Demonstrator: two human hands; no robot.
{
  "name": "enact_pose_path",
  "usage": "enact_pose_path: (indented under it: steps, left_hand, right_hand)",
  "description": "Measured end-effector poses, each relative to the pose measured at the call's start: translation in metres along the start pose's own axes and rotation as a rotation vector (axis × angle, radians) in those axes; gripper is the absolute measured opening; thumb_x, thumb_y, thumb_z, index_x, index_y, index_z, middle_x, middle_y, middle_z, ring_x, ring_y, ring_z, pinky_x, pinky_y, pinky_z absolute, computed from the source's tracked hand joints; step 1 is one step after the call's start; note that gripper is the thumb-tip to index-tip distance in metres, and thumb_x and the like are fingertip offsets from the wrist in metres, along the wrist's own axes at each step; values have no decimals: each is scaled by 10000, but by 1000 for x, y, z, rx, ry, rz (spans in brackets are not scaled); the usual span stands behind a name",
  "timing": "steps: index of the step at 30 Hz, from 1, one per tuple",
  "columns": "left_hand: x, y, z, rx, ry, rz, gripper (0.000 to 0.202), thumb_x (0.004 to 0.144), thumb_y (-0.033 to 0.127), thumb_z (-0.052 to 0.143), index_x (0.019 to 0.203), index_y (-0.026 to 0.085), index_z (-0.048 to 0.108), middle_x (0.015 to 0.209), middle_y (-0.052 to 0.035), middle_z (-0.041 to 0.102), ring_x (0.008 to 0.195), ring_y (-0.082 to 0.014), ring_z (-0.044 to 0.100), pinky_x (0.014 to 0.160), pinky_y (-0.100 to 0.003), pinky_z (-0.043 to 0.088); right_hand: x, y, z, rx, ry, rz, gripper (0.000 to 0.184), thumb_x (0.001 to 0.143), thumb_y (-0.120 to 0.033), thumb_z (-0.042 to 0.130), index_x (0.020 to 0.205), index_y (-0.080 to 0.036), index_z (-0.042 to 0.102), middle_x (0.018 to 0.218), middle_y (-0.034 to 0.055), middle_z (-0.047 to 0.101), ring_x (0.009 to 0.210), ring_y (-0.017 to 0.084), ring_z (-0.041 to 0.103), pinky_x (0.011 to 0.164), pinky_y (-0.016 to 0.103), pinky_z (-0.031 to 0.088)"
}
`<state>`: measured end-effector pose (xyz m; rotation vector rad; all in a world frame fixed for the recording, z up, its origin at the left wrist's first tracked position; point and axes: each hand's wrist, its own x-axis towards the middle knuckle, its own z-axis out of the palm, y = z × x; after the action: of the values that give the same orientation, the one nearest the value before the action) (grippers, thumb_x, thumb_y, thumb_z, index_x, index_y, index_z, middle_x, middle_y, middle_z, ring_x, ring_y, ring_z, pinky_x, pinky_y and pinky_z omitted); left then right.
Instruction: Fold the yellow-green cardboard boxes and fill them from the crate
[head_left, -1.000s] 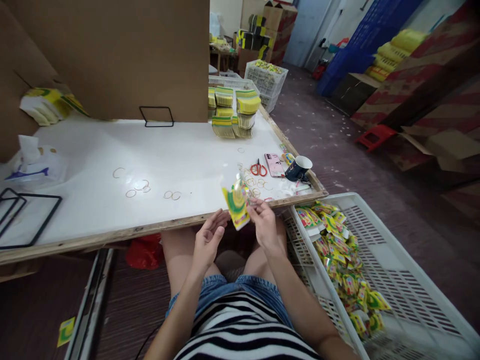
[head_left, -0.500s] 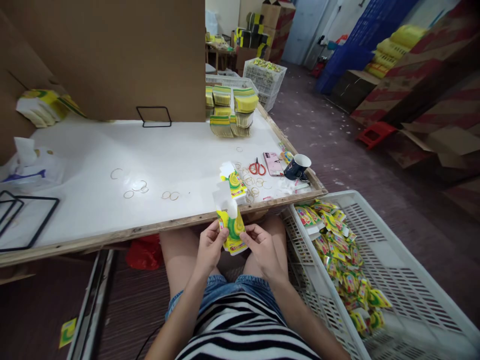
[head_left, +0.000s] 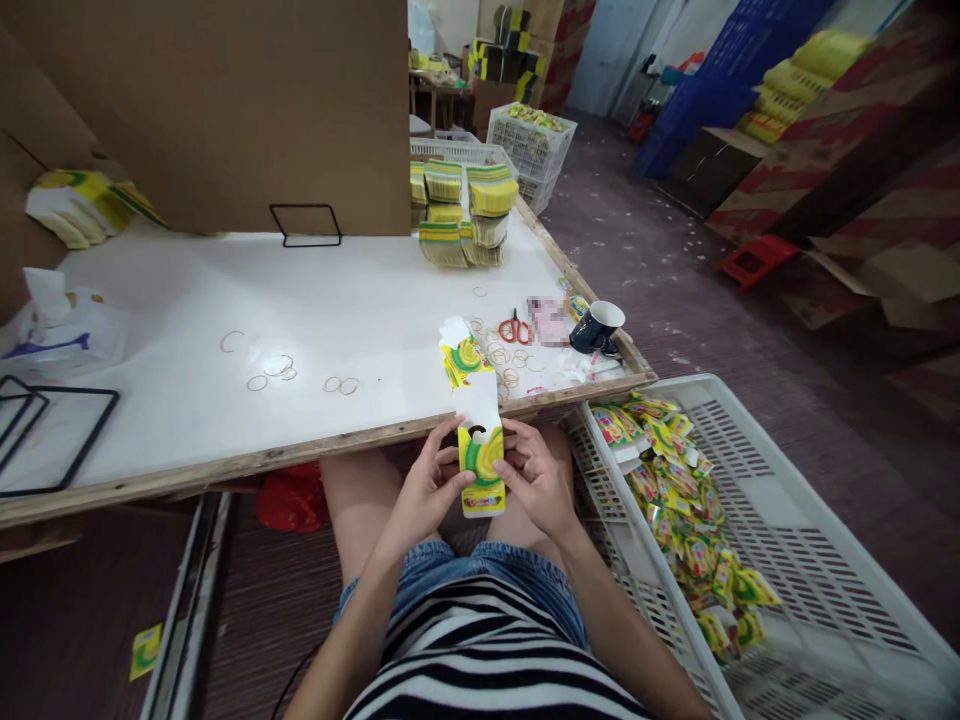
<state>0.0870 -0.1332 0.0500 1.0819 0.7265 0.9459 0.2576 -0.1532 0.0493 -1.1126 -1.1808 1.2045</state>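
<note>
Between my two hands, over my lap at the table edge, is a yellow and green printed packaging card [head_left: 482, 470] with a white flap and a curved cut-out at its top. My left hand [head_left: 431, 485] grips its left edge, thumb on the front and fingers behind. On the opposite edge my right hand [head_left: 536, 480] pinches it the same way. Just beyond, a small pile of similar printed cards [head_left: 466, 358] lies on the table's near edge.
Rubber bands [head_left: 504, 378], red-handled scissors [head_left: 514, 328] and a dark mug [head_left: 597, 326] lie right of the pile. Bundled card stacks [head_left: 491, 192] stand farther back. A white plastic crate [head_left: 705, 400] with folded packets is at my right. A cardboard sheet [head_left: 225, 110] rises behind the table.
The card between my hands has turned from tilted to nearly upright, its white flap now facing me flat. Both hands have shifted slightly right with it.
</note>
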Motion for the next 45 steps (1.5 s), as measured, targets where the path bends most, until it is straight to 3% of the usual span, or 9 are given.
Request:
enact_pose_path:
  steps: [8, 13, 15, 20, 26, 33, 37, 42, 45]
  left_hand:
    - [-9, 2, -1, -110, -136, -96, 371, 750, 245, 746, 1032, 202, 509, 950, -57, 697, 826, -180, 689, 728, -260, 537]
    - [-11, 4, 1, -138, -169, -107, 815, 774, 265, 729, 1417, 282, 229, 1019, -81, 699, 906, -218, 692, 783, -316, 538]
    - [-9, 4, 1, -144, -180, -138, 889, 760, 259, 742, 1450, 279, 181, 1014, -88, 703, 907, -228, 692, 787, -326, 539]
    - [-3, -3, 1, -62, -63, -102, 514, 749, 260, 743, 1199, 220, 497, 1006, -77, 702, 871, -208, 689, 735, -272, 538]
    - [-2, -10, 5, 116, -20, -32, 463, 800, 254, 672, 1228, 217, 498, 1138, -89, 657, 998, -224, 656, 835, -309, 532]
    - [-2, -8, 4, 88, -27, -56, 471, 801, 250, 667, 1229, 223, 474, 1181, -96, 636, 1069, -229, 628, 861, -309, 522]
    - [-2, -9, 5, 3, -20, -93, 506, 751, 261, 728, 1187, 212, 476, 1010, -77, 689, 899, -214, 684, 764, -296, 543]
    - [0, -11, 16, 9, 10, -77, 519, 731, 275, 750, 1181, 209, 502, 981, -71, 697, 863, -212, 688, 726, -288, 547]
    - [3, -11, 17, 39, 58, -5, 582, 776, 297, 709, 1290, 228, 445, 1102, -98, 670, 993, -225, 665, 848, -339, 538]
  right_hand:
    - [6, -10, -24, -117, -251, 45, 170, 864, -348, 605, 972, -217, 585, 744, -14, 584, 626, 119, 523, 554, 224, 404]
    - [7, -8, -23, -165, -245, 43, 248, 879, -411, 564, 811, -186, 643, 721, 5, 596, 613, 127, 526, 553, 236, 417]
    - [7, -6, -22, -172, -196, 23, 245, 871, -412, 579, 808, -188, 655, 749, 19, 626, 667, 148, 566, 605, 255, 448]
    - [7, -6, -22, -103, 154, -59, 271, 853, -405, 613, 1063, -235, 591, 827, 14, 640, 756, 155, 606, 681, 262, 477]
    - [7, -11, -20, -228, -157, 114, 348, 799, -319, 647, 1128, -223, 585, 707, -25, 648, 605, 135, 566, 554, 230, 416]
    - [7, -12, -12, -573, -25, 33, 274, 755, -215, 650, 1027, -229, 615, 473, -99, 477, 443, 117, 445, 486, 223, 292]
    - [4, -7, -12, -411, -52, 17, 263, 803, -282, 643, 1057, -218, 625, 508, -76, 521, 459, 119, 459, 484, 222, 333]
    - [1, 4, -14, -176, 41, 22, 231, 794, -356, 675, 979, -219, 664, 910, 43, 678, 797, 187, 620, 678, 277, 489]
    - [-1, 6, -28, -6, 348, -45, 255, 799, -364, 676, 1012, -245, 604, 934, 31, 660, 793, 172, 627, 703, 294, 509]
